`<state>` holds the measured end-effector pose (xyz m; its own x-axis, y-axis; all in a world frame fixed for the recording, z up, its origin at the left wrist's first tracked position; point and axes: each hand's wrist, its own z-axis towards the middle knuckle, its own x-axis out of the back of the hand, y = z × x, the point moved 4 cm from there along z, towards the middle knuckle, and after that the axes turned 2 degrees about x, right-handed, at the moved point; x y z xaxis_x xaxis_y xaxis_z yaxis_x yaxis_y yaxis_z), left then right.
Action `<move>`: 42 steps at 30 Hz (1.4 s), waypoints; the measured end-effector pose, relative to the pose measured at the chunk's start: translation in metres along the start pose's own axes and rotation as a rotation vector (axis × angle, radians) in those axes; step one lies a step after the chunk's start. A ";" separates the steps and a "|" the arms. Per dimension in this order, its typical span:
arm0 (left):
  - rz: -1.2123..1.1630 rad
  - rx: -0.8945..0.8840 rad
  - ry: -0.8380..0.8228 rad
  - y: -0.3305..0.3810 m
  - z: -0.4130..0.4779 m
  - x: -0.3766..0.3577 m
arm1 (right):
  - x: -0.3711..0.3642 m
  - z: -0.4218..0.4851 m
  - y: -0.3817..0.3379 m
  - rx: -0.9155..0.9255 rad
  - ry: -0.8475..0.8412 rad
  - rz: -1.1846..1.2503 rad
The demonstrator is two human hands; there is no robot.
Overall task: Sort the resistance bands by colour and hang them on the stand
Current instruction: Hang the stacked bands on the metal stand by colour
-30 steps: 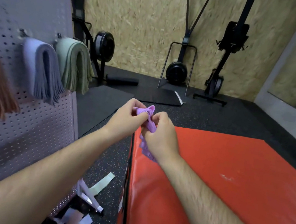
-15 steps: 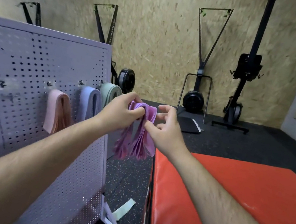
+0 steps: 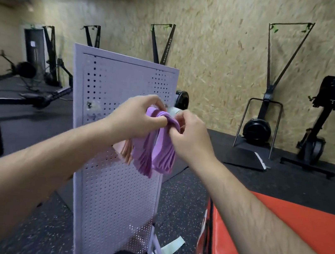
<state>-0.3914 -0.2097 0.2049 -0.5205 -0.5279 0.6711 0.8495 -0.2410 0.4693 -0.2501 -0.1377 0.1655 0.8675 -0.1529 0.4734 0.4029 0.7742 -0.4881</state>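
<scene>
Hanging from both hands: bundle of purple flat elastic resistance bands (image 3: 158,153), long axis vertical, folded top uppermost, loose ends pointing down, before the white perforated metal stand (image 3: 115,195). Left hand (image 3: 140,114) fingers pinch the fold; right hand (image 3: 190,139) fingers curl round it. Pink bands (image 3: 126,151) hang just behind.

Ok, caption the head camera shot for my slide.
Left hand and right hand hold purple resistance bands in front of the white pegboard stand, beside pink bands already hanging.
</scene>
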 end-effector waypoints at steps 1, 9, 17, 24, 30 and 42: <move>0.006 0.016 0.000 -0.002 -0.002 0.012 | -0.004 0.005 -0.008 0.025 0.017 0.008; 0.165 0.101 -0.012 -0.038 0.000 0.088 | -0.051 0.043 -0.065 0.158 -0.034 -0.081; 0.253 0.105 0.032 -0.094 0.004 0.086 | -0.105 0.055 -0.068 0.123 -0.145 -0.123; 0.285 0.147 0.058 -0.136 -0.009 0.071 | -0.149 0.043 -0.059 0.096 -0.209 -0.079; 0.180 0.126 0.087 -0.151 -0.032 0.042 | -0.168 0.017 -0.052 0.077 -0.168 0.055; 0.381 0.026 0.187 -0.155 -0.042 0.031 | -0.169 -0.001 -0.054 0.119 -0.230 0.028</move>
<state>-0.5354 -0.2232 0.1291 -0.1427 -0.7143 0.6852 0.9745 0.0199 0.2237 -0.4181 -0.1545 0.1113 0.7830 0.0029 0.6220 0.3305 0.8452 -0.4201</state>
